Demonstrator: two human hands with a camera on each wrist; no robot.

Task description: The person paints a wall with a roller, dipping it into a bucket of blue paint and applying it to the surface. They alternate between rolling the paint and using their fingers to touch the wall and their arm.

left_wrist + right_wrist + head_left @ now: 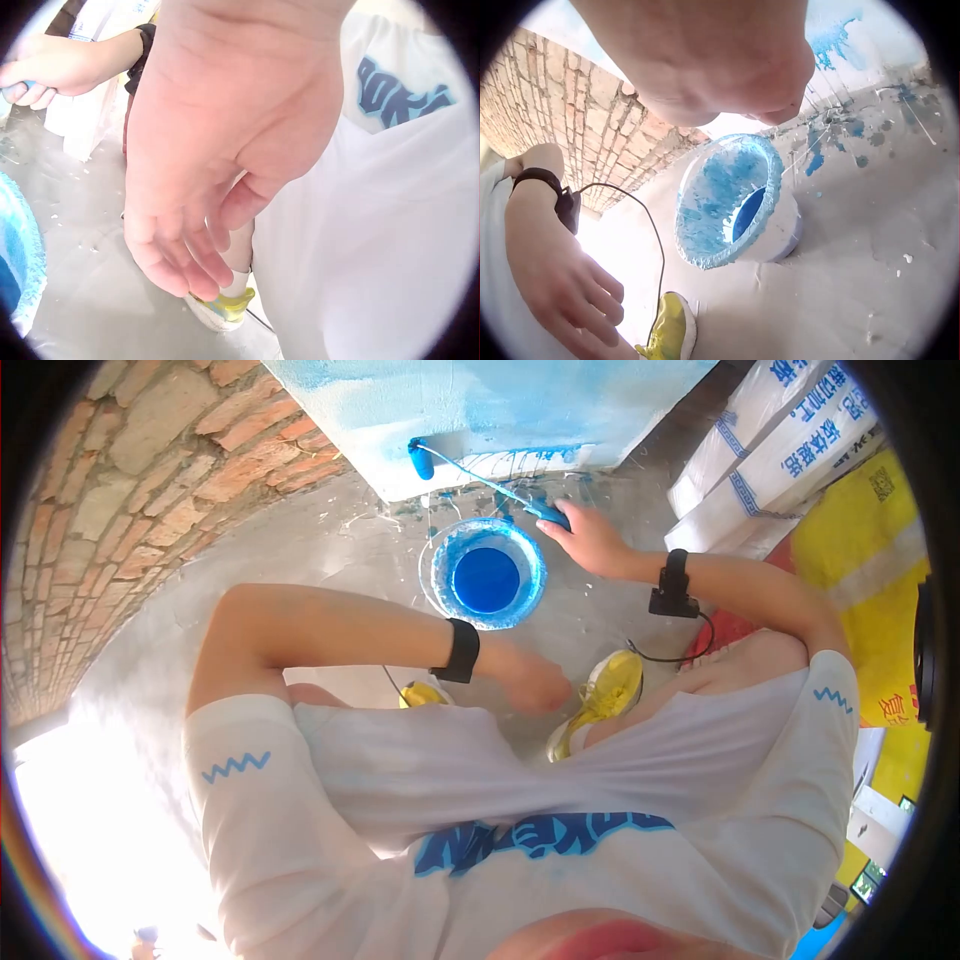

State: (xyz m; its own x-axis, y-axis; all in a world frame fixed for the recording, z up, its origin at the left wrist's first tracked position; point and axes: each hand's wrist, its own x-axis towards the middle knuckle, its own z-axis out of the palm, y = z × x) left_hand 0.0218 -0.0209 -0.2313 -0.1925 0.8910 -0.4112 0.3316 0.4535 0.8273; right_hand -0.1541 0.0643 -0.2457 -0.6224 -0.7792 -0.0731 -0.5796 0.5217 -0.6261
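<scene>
The right hand point(592, 540) grips the blue handle point(545, 512) of a small paint roller. Its blue roller head point(421, 460) lies against the low part of a white and light-blue painted panel point(480, 410). Below the handle, a bucket point(541, 565) with a paint-crusted rim holds blue paint point(486, 580). In the right wrist view the back of the right hand point(727, 67) hides the roller. The left hand point(528, 678) hangs over the lap side of the bucket; the left wrist view shows its fingers point(180, 259) loosely curled with nothing in them.
A brick wall point(150, 470) stands at the left. Wrapped white packages point(775, 460) and a yellow sack point(880, 570) lie at the right. Blue drips and splashes mark the grey floor point(340, 540) by the panel. Yellow shoes point(612, 685) stand near the bucket.
</scene>
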